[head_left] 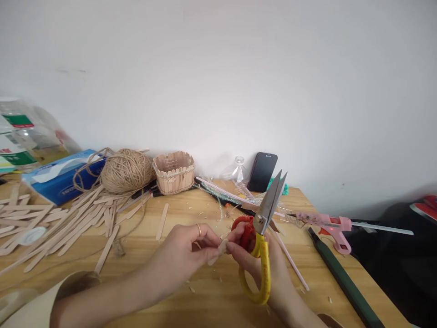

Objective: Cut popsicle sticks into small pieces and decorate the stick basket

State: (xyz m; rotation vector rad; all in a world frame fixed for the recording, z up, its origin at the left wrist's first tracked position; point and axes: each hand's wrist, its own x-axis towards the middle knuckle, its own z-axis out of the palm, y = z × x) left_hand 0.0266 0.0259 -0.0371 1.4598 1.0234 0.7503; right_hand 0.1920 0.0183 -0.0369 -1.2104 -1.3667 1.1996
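Observation:
A small pale piece of wooden craft stick [222,247] is pinched between the fingertips of both my hands, low in the middle of the head view. My left hand [191,248] has thumb and forefinger closed on it, and a ring shows on one finger. In my right hand [251,259] hangs a pair of scissors [262,223] with one red and one yellow handle. Its blades point up and away, slightly parted. The right thumb and fingertips also touch the small piece. Wood crumbs lie on the table beneath.
Loose craft sticks [78,223], a twine ball [127,171] and a blue tissue pack [75,182] lie left. A small stick basket [175,173] stands behind. At right are a phone [262,171], a pink glue gun [336,228] and a dark green bar [341,273] along the table edge.

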